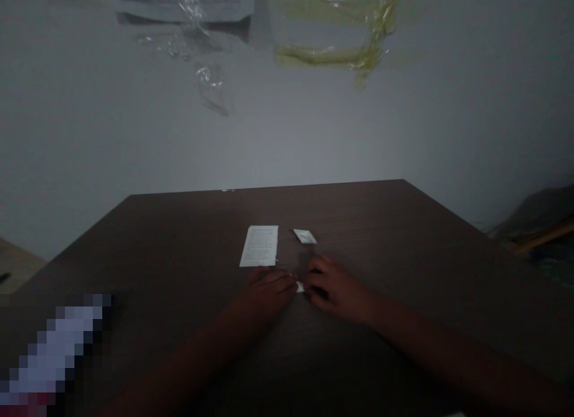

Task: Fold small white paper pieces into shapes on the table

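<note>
A small white piece of paper (300, 287) lies low on the table between my hands, mostly covered by fingers. From the left, my left hand (270, 291) presses its closed fingertips onto it. My right hand (334, 287) has curled fingers at the paper's right side, pinching its edge. Just beyond my left hand lies a printed sheet of paper (260, 246) with lines of text and an uneven right edge. Another small whitish piece of paper (305, 236), perhaps folded, rests past my right fingertips. Dim light blurs the finger details.
The dark brown table (179, 238) meets a grey wall (291, 130) at its back edge. A pixelated light object (58, 348) is at the lower left. Paper and yellowish tape (323, 57) are stuck on the wall. A dark heap (547, 214) stands beyond the table's right side.
</note>
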{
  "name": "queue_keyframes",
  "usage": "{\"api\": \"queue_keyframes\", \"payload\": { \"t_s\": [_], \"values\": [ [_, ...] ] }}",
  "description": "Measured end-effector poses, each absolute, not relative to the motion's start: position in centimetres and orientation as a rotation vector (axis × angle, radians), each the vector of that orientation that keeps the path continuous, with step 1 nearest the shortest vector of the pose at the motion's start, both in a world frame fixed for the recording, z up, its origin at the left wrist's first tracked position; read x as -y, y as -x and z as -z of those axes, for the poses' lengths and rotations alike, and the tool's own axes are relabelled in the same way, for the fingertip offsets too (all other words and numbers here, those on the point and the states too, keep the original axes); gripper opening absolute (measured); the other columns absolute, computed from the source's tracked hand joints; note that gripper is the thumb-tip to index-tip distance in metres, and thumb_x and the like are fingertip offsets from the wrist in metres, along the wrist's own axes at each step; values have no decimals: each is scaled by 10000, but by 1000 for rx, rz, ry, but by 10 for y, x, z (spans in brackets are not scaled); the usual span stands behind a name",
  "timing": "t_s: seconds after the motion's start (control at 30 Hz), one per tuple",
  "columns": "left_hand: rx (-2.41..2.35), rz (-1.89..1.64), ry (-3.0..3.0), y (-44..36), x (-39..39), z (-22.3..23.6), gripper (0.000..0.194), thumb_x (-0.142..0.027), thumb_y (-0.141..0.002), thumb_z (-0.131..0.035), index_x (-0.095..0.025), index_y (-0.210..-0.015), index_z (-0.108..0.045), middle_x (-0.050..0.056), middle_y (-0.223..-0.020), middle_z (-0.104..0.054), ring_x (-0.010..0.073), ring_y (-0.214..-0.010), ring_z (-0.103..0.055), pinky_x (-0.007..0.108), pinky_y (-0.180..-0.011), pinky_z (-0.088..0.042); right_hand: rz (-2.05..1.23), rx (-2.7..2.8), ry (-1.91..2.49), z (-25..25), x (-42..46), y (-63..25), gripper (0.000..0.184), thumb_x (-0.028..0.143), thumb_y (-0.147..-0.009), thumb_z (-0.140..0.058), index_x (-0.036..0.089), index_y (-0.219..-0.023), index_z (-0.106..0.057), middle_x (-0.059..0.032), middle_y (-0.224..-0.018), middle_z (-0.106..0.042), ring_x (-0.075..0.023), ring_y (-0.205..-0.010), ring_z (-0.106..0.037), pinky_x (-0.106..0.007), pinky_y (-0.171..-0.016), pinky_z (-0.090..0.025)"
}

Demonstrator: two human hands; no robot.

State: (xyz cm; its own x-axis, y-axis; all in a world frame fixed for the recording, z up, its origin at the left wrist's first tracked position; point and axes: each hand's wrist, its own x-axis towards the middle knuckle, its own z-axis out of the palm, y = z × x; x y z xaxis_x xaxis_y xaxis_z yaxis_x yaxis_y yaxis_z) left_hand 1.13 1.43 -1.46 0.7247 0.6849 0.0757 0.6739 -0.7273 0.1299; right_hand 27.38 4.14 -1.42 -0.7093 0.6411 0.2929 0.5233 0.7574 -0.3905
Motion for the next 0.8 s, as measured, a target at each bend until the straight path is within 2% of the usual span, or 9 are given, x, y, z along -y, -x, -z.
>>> {"api": "queue_keyframes", "payload": {
  "t_s": [0.13,0.4,0.6,0.67,0.8],
  "values": [
    [-1113,-168,-2858,-17,-12,12,466,-82,-1064,-496,-208,-1495,-621,108,-1533,-689,274,-1434,-629,495,-1274,-383,-372,2560,969,18,-42,-267,114,166,-977,-704,207,-1075,-744,-83,-1122,-650,-263,-1078,-600,-425,-947,-476],
    [-1150,-191,-2805,-18,-9,5,526,-12,-978,-523,-183,-1461,-642,106,-1518,-699,277,-1401,-656,496,-1263,-410,-372,2564,1060,18,-42,-263,43,206,-989,-721,207,-1027,-741,-74,-1065,-646,-256,-1044,-589,-408,-923,-463],
    [-1145,-149,-2698,-18,-11,-1,565,23,-931,-526,-163,-1447,-658,128,-1552,-672,323,-1408,-647,568,-1245,-424,-370,2583,1044,15,-39,-270,33,192,-970,-726,206,-993,-745,-76,-1046,-660,-264,-1057,-601,-423,-949,-483],
    [-1121,-156,-2667,-17,-12,-5,566,15,-916,-542,-172,-1435,-671,128,-1532,-682,329,-1396,-648,571,-1221,-454,-353,2600,1036,13,-38,-273,21,198,-964,-732,211,-973,-745,-80,-1060,-664,-269,-1063,-604,-429,-948,-487],
    [-1022,-304,-2558,-9,-17,-7,582,-20,-908,-566,-237,-1436,-681,100,-1471,-692,293,-1386,-621,493,-1193,-506,-306,2616,1027,10,-37,-276,26,218,-943,-752,204,-925,-740,-90,-1067,-664,-285,-1044,-606,-459,-940,-497]
  ]
}}
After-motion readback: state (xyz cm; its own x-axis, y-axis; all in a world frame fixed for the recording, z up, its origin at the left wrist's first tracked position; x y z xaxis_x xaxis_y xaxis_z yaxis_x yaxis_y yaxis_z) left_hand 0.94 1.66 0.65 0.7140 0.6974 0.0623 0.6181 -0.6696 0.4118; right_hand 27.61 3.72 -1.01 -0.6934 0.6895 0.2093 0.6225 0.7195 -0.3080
